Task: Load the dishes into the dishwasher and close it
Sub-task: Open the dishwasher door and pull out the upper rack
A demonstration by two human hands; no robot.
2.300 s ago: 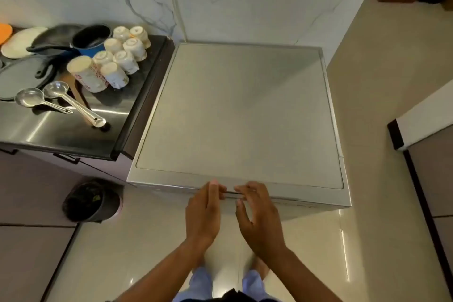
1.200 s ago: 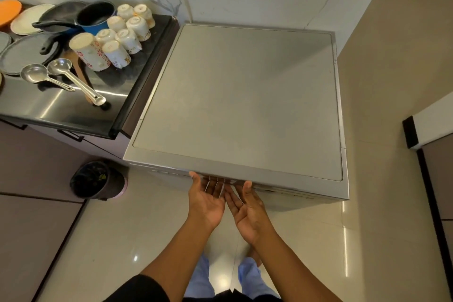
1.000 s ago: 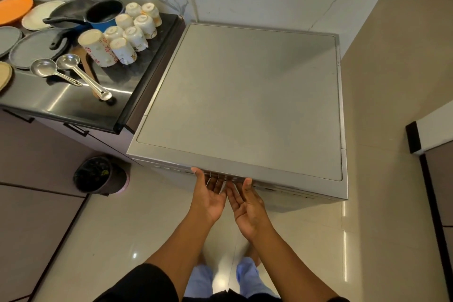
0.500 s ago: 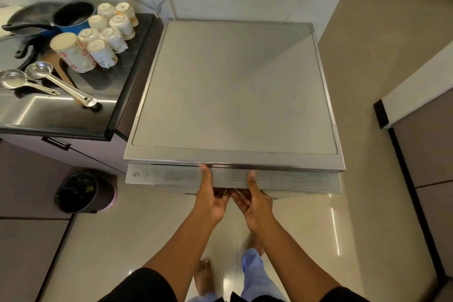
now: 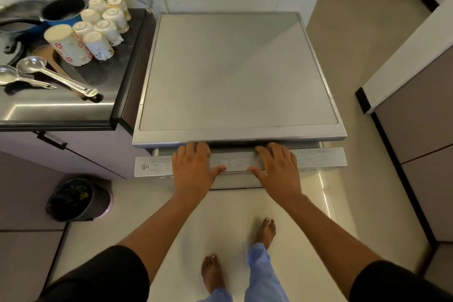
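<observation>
Since half a sec ago both hands have flipped from a palms-up reach under the door's lip to palms-down on top of its edge, and have spread apart; the door stands a bit further out from the dishwasher [image 5: 239, 73] body, w/ a dark gap showing under the top.

The left hand [image 5: 193, 169] lies over the control strip [image 5: 318, 158] left of centre, fingers [image 5: 196, 148] hooked over the back edge into the gap, thumb out along the front. The right hand [image 5: 277, 169] does the same right of centre. So both grip the door's top edge, not flat and not fisted. Nothing else is held.

Step in hand, as I read it: opening the door, the first bit of the job. No dish is loaded yet; racks aren't visible.

The dishes wait on the steel counter [image 5: 49, 108] to the left, well apart from the hands: a cluster of upturned cups [image 5: 103, 22], a tall floral tumbler [image 5: 68, 45] on its side, two steel ladles [image 5: 36, 73], a blue pot [image 5: 63, 11] and dark pans [image 5: 17, 22] partly cut off at the frame edge. A bin [image 5: 76, 198] sits on the floor below the counter.

Next move prob. calls for stepping back, since the bare feet [image 5: 266, 230] stand right where the door would swing down, then easing it down w/ both hands so it doesn't drop. After that, pull a rack and reach left for the cups.
</observation>
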